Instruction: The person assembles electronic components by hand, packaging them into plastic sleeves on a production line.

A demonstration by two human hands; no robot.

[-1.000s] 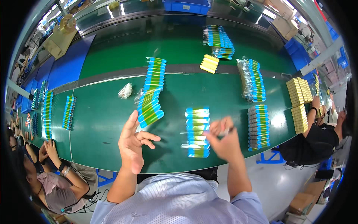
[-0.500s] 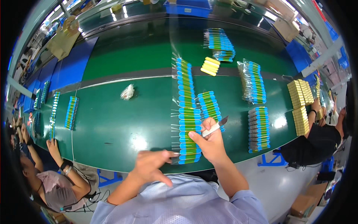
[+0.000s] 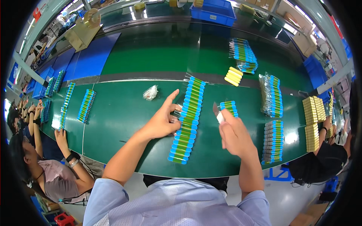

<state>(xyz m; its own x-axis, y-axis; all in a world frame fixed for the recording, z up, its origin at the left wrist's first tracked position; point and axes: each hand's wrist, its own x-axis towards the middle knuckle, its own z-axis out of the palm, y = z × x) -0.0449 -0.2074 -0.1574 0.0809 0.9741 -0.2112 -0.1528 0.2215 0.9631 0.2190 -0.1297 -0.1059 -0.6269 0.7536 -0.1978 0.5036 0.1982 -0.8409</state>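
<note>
On the green table in front of me lies a long strip of blue, round-ended pieces with green middles, slanting from far to near. Thin metal leads stick out along part of its left edge. My left hand grips that edge about midway, thumb and curled fingers at the strip, index finger stretched forward. To the right, my right hand is closed round a knife with a white handle and a short blade, held apart from the strip. Just beyond that hand is a shorter strip, partly covered by it.
Stacked strips and a plastic-wrapped bundle lie at right, yellow rods farther back. Crumpled clear plastic sits left of the strip. Co-workers sit both sides; one's hand rests at the left table edge.
The view has shifted. My left hand has moved from the strip's near end up to its middle. My right hand has drawn off the strip to the right, still holding the knife.
</note>
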